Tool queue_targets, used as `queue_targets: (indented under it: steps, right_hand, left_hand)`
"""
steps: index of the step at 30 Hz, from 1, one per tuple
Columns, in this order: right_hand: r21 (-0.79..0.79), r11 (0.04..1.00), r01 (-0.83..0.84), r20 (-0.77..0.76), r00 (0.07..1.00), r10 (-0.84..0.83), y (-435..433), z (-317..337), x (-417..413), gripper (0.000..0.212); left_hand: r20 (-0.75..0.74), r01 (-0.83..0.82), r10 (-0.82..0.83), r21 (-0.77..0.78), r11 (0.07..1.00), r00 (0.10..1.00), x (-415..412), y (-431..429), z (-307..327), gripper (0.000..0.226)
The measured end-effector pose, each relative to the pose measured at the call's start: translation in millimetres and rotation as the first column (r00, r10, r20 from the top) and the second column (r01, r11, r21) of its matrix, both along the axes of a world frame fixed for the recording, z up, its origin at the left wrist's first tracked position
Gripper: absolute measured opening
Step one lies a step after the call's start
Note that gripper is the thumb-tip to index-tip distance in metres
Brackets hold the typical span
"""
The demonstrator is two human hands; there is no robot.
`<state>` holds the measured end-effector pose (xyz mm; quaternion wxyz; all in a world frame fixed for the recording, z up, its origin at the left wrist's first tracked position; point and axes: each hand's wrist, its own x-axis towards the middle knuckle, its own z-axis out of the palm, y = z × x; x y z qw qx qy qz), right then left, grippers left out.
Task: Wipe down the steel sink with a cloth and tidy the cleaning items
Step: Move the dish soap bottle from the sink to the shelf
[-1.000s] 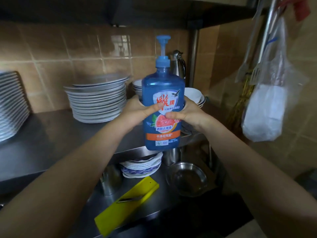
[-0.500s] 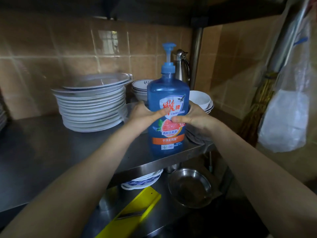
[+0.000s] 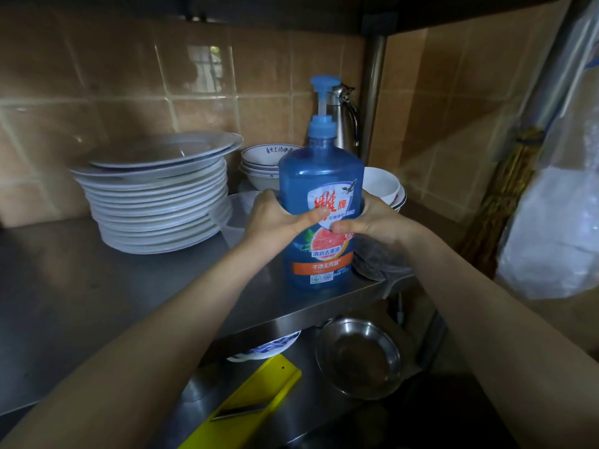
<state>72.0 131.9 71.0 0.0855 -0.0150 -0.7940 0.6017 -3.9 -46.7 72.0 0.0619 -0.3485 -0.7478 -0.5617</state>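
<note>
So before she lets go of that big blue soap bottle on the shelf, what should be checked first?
1. Bottle upright: ok, pump on top, label level.
2. Base resting on the shelf: ok as far as it shows; it appears to sit on the steel.
3. Base clear of the shelf's front edge: ok, though it stands fairly near it.
4. Both hands gripping: ok, left hand and right hand wrap the sides.
5. Clear of the plates: ok, a gap shows.
6. Clear of the bowls and the grey cloth on its right: cannot tell, the right hand hides the gap.
</note>
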Motion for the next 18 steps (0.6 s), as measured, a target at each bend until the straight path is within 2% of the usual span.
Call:
queue_targets:
  steps: [4,7,9,13,18]
  right_hand:
    - [-0.003,1.0,-0.018,-0.005,1.0,0.018,2,-3,-1,0.083]
    - [-0.001,1.0,-0.021,-0.014,1.0,0.021,3,-4,-1,0.082]
    - [-0.014,1.0,-0.021,-0.016,1.0,0.02,4,-4,0,0.083]
    - [-0.027,0.999,-0.019,-0.013,1.0,0.019,5,-3,1,0.08]
    - [-0.031,0.999,-0.012,-0.004,1.0,0.012,2,-3,5,0.061]
  left_hand:
    - [0.022,0.052,-0.051,-0.068,0.996,0.998,-9,-1,1,0.037]
    - [0.111,0.087,-0.065,-0.207,0.974,0.992,-17,-8,-2,0.07]
    - [0.146,0.112,-0.079,-0.231,0.966,0.986,-17,-12,-4,0.084]
    - [0.144,0.091,-0.063,-0.196,0.976,0.988,-11,-11,-6,0.085]
    - [0.177,0.084,-0.05,-0.19,0.978,0.983,-10,-11,-4,0.087]
